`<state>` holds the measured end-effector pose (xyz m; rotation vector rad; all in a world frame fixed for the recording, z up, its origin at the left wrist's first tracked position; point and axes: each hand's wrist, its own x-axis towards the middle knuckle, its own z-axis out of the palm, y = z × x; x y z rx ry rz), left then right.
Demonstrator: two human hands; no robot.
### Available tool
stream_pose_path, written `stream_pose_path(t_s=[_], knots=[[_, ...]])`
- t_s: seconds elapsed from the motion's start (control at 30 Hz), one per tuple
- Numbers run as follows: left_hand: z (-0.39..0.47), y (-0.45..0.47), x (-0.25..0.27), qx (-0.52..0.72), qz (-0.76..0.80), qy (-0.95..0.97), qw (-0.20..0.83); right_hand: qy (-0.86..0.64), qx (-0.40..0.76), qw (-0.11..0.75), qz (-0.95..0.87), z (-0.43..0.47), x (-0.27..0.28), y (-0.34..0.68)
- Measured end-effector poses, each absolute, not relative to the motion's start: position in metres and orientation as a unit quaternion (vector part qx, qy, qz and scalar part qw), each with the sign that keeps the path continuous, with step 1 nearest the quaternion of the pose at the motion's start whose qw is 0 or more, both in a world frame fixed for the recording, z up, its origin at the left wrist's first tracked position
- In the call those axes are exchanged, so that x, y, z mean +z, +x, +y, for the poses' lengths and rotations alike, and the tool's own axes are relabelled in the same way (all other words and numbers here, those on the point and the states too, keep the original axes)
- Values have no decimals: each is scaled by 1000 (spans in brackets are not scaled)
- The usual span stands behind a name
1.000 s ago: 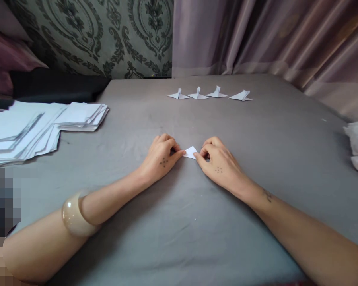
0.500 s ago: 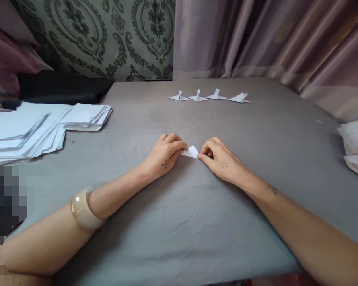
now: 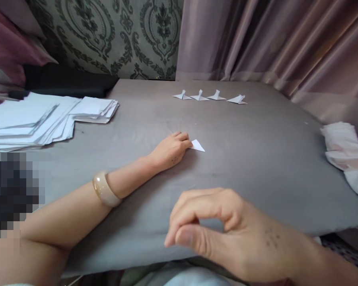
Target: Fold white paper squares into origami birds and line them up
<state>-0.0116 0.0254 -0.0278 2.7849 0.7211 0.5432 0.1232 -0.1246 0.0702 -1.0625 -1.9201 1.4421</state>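
Observation:
Near the middle of the grey table, my left hand [image 3: 174,148] grips a small folded white paper [image 3: 198,145] at its left end, fingers closed on it. The paper's pointed right part sticks out past the fingertips; the rest is hidden under the hand. My right hand [image 3: 214,228] is raised close to the camera, above the front edge of the table. Its fingers are curled and the thumb tip meets them, with nothing visible in the grip. A pale bangle [image 3: 106,189] circles my left forearm.
Several folded paper figures [image 3: 216,95] stand in a row at the back. Stacks of white paper sheets [image 3: 44,119] lie on the left, in front of a black cloth [image 3: 71,81]. A crumpled white bundle [image 3: 343,145] lies on the right edge of the grey table [image 3: 265,159].
My right hand has let go of the folded paper and come back toward me, up close to the camera. My left hand still holds the paper. The view has shifted slightly.

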Motion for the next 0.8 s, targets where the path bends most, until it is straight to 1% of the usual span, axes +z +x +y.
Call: stream_pose_path(t_s=[0.07,0.13,0.27,0.37,0.5,0.6,0.7,0.8], knots=[[26,-12,-31,206,248,938,124,-403,511,267,-711,-126,63,118],[27,-11,-33,234,255,925,155,-483,453,263,-702,-113,44,126],[33,-6,-34,258,286,894,228,-646,302,255,-653,-74,11,169],[37,-3,-33,256,339,862,278,-687,268,246,-629,-52,5,199],[35,-3,-31,246,357,850,298,-671,304,279,-617,-30,6,210],[31,-5,-29,259,343,852,300,-659,342,326,-585,-14,5,201],[28,-7,-25,321,343,828,306,-642,373,406,-533,-2,2,190],[26,-9,-23,423,340,790,286,-603,455,484,-443,0,-1,183]])
